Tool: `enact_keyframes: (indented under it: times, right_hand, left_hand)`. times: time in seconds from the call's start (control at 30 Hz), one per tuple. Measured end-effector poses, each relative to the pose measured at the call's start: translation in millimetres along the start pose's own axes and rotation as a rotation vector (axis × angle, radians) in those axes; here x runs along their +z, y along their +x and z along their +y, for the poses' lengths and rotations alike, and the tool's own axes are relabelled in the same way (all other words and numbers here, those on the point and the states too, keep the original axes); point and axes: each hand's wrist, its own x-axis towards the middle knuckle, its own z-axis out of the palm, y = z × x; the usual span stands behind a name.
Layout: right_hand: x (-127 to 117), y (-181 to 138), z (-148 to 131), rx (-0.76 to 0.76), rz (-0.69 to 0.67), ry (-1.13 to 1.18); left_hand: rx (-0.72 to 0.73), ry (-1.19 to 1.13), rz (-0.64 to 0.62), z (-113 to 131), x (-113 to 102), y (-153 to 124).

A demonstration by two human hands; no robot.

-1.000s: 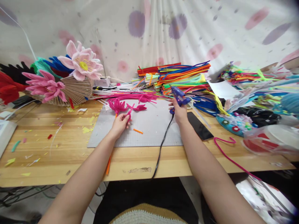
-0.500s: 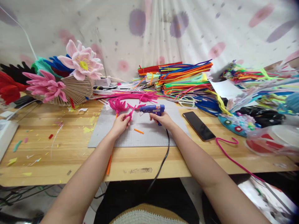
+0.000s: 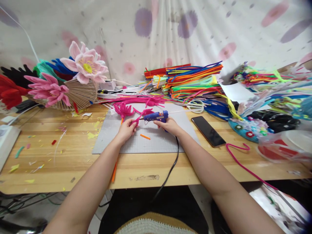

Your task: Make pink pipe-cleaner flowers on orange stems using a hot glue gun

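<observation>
Over the grey cutting mat [image 3: 104,143], my left hand [image 3: 126,130] pinches a small magenta pipe-cleaner piece [image 3: 136,121]. My right hand [image 3: 168,125] grips a blue hot glue gun [image 3: 156,116], its nozzle pointing left and reaching the magenta piece; whether it touches cannot be made out. A clear glue stick [image 3: 181,111] sticks out of the gun's back. Just beyond my left hand lies a magenta pipe-cleaner flower [image 3: 123,110] on an orange stem [image 3: 114,172], which passes behind my left wrist. A short orange offcut [image 3: 145,136] rests on the mat between my hands.
Bundles of coloured pipe cleaners [image 3: 192,81] line the back. Finished flowers [image 3: 85,65] and a fan [image 3: 81,94] stand at left. A phone [image 3: 208,131] and scissors [image 3: 195,106] lie right of the mat. The gun's black cord [image 3: 172,169] drops over the front edge.
The glue gun has moved left and tilted slightly, bringing its nozzle to the magenta piece. My left hand stays nearly in place, with the piece turned a little.
</observation>
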Motion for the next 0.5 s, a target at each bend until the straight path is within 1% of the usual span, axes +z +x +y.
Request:
enact_keyframes:
  times: [0.3, 0.5]
  right_hand:
    - [1.5, -0.1, -0.6, -0.019, 0.013, 0.007]
    - [-1.2, 1.4, 1.7, 0.022, 0.059, -0.022]
  left_hand:
    - [-0.017, 0.014, -0.001, 3.6, 1.3, -1.9]
    - [0.000, 0.011, -0.031, 0.2, -0.9, 0.0]
